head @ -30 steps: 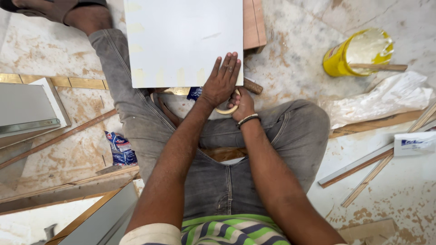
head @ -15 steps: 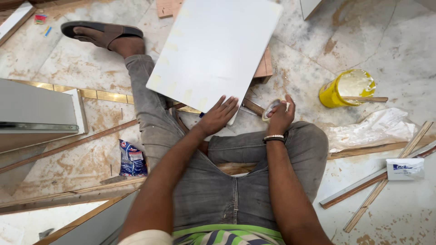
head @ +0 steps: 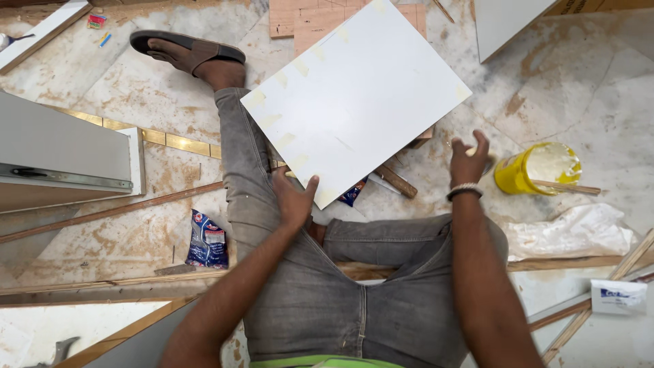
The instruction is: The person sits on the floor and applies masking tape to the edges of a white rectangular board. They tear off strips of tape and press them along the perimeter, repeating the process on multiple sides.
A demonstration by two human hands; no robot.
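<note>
I sit on a stone floor with my legs in grey jeans stretched out. A white rectangular board lies tilted over my left leg, with several strips of pale masking tape along its left edge. My left hand grips the board's near corner. My right hand, with a bracelet on its wrist, is raised to the right of the board near a yellow tub. It is curled round a pale tape roll that is mostly hidden behind the fingers.
The yellow tub holds white paste and a wooden stick. A crumpled plastic bag lies at the right, a blue packet at the left. A grey cabinet panel, wooden strips and a plywood sheet surround me.
The board has turned and now lies more tilted. My left hand went from flat on its edge to gripping its corner. My right hand swung right toward the yellow tub with the roll.
</note>
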